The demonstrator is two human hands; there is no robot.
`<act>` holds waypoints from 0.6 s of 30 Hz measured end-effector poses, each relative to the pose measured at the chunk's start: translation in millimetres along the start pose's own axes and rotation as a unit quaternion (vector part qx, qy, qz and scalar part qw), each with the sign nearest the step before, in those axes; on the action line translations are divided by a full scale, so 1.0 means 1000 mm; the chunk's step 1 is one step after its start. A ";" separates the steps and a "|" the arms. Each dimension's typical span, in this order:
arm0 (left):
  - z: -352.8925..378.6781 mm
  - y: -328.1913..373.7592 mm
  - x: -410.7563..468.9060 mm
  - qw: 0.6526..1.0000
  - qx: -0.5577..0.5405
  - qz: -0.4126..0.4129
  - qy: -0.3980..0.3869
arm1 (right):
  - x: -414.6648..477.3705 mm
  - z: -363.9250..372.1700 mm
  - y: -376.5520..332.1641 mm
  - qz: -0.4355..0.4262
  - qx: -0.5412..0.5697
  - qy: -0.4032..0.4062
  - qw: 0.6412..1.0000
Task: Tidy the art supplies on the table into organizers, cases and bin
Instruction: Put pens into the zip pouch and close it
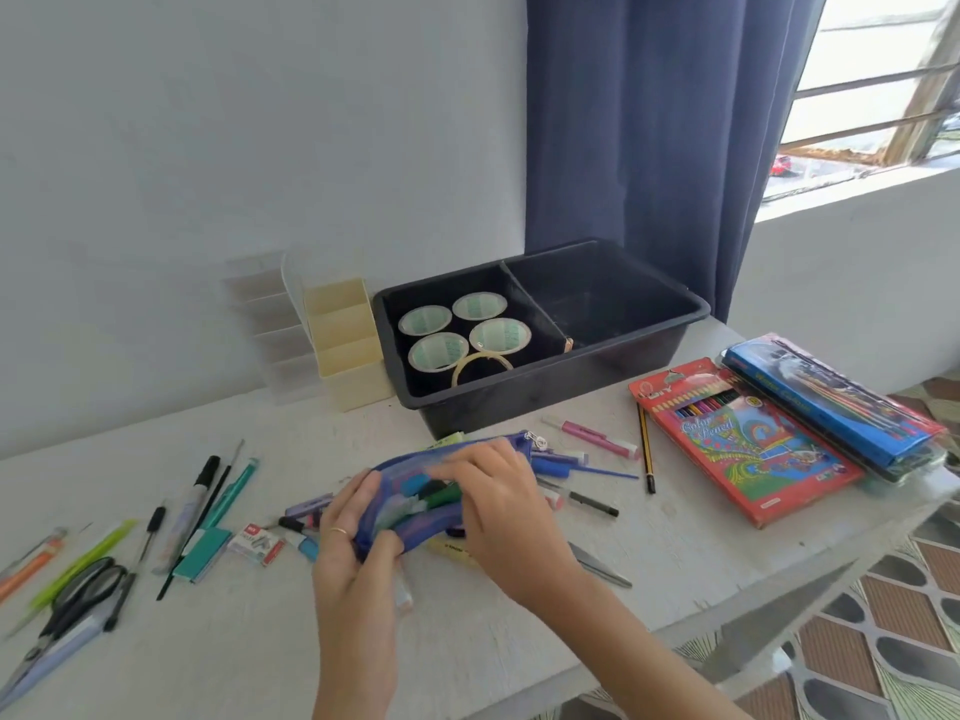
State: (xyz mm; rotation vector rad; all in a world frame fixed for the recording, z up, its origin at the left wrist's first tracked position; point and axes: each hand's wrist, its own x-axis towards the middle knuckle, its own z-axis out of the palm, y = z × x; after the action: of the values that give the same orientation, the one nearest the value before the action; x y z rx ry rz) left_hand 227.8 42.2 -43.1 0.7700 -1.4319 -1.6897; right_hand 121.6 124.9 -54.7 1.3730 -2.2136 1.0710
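Note:
A blue mesh pencil case (pixel 415 527) lies open in the middle of the white table (pixel 260 657), with markers and pens inside. My left hand (pixel 353 532) grips its near left end. My right hand (pixel 498 501) holds the case's upper edge, fingers curled into the opening. Loose pens (pixel 582 459) lie just behind the case. A black bin (pixel 545 387) stands at the back, several tape rolls (pixel 462 330) in its left compartment. A cream organizer (pixel 348 345) and a clear organizer (pixel 270 314) stand left of the bin.
Pens, a marker, scissors (pixel 78 589) and a staple box (pixel 257 544) are scattered on the left. A red colour pencil box (pixel 743 439) and a blue box (pixel 831 402) lie at the right. Another pair of scissors (pixel 602 566) lies by my right wrist. The table's edge runs diagonally at the lower right.

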 end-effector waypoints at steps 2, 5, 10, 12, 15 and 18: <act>0.007 -0.002 -0.003 1.000 -0.004 -0.010 -0.015 | -0.005 -0.011 0.008 0.045 0.025 0.070 0.996; 0.019 0.001 -0.005 0.999 -0.014 -0.017 -0.030 | -0.008 -0.029 0.032 0.148 0.041 0.175 0.972; 0.042 0.003 -0.005 0.997 -0.033 -0.033 -0.067 | -0.010 -0.053 0.093 0.350 -0.003 0.199 0.915; 0.050 0.000 -0.004 0.995 -0.027 -0.036 -0.085 | -0.012 -0.055 0.118 0.411 -0.050 0.132 0.900; 0.057 -0.002 -0.002 0.994 -0.014 -0.037 -0.105 | -0.013 -0.054 0.135 0.450 -0.139 0.023 0.882; 0.058 -0.006 0.001 0.993 0.015 -0.036 -0.115 | -0.009 -0.052 0.136 0.441 -0.175 -0.026 0.880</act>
State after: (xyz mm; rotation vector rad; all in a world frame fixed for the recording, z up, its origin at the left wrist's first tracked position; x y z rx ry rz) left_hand 177.5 71.4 -38.8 0.6657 -1.6050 -1.8656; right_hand 2.4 203.5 -83.3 0.1913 -2.9527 0.7767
